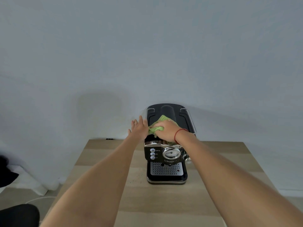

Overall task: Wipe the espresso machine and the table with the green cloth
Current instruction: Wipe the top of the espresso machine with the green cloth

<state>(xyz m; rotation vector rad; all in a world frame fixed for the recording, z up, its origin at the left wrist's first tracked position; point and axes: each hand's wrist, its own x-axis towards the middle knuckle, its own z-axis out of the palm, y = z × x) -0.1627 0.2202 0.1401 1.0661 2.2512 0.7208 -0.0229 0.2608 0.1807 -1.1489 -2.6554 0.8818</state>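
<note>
green cloth bunched on espresso machine top | right hand curled around cloth, pressing down | left hand fingers straight, flat against machine's left side | machine near wooden table far edge

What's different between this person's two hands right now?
The right hand curls around the green cloth on top of the espresso machine; the left hand holds nothing, its fingers straight. The right hand sits over the machine's top, while the left hand lies along its upper left edge. The right wrist wears a red string; the left wrist is bare. Both reach forward to the machine's top.
</note>
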